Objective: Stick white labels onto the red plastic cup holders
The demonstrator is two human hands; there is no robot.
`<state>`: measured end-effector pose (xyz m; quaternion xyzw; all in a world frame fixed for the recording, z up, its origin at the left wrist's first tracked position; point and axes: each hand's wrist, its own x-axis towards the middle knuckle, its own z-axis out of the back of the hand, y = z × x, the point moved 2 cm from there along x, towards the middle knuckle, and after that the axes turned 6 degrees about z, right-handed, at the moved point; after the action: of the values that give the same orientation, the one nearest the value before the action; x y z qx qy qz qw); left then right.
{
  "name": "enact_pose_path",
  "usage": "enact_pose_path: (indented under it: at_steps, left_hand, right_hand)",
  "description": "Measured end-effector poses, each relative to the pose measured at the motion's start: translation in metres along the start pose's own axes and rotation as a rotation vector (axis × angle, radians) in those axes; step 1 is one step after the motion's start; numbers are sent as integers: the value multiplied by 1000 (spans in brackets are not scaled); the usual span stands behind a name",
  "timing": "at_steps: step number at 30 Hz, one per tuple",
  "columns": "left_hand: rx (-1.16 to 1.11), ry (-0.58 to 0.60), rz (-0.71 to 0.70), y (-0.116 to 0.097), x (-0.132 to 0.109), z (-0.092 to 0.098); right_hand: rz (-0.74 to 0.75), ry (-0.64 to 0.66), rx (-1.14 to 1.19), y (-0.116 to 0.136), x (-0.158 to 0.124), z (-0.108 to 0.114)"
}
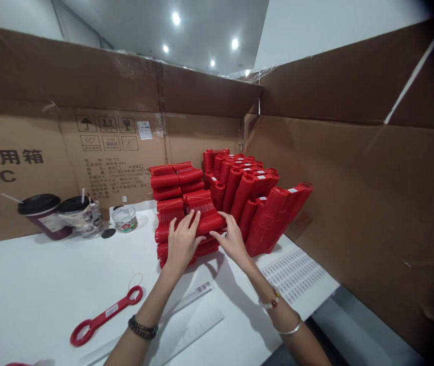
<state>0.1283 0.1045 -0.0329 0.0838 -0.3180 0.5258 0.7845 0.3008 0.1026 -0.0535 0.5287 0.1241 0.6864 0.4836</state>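
Observation:
A pile of red ribbed bundles (179, 195) is stacked at the back of the white table (30, 274). My left hand (182, 241) lies against the front of the pile, fingers curled round one red ribbed bundle (208, 219). My right hand (234, 240) holds the same bundle from its right end, fingers closed on it. Right of the pile lean several stacks of red nested parts with white labels (257, 203).
A flat red two-ring tool (104, 315) and a thin rubber band (135, 279) lie near left. Two lidded drink cups (45, 213) and a small clear tub (124, 218) stand at the back left. A sheet of labels (293, 274) lies at right. Cardboard walls (354, 193) enclose the table.

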Motion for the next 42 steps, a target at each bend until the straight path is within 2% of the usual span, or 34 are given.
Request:
enact_pose_path:
  at_steps: [7, 17, 29, 36, 42]
  left_hand:
    - [11, -41, 35, 19, -7, 15]
    - [-92, -136, 126, 14, 5, 3]
    - [13, -71, 90, 15, -3, 13]
    - [-54, -134, 109, 24, -10, 36]
    - [-198, -190, 121, 55, -30, 66]
  right_hand:
    - [46, -75, -28, 2, -4, -4]
    - [12, -154, -40, -6, 3, -15]
    - [102, -143, -248, 0, -5, -14]
    - [132, -107, -318, 1, -6, -14]
    - [169, -134, -289, 5, -19, -10]
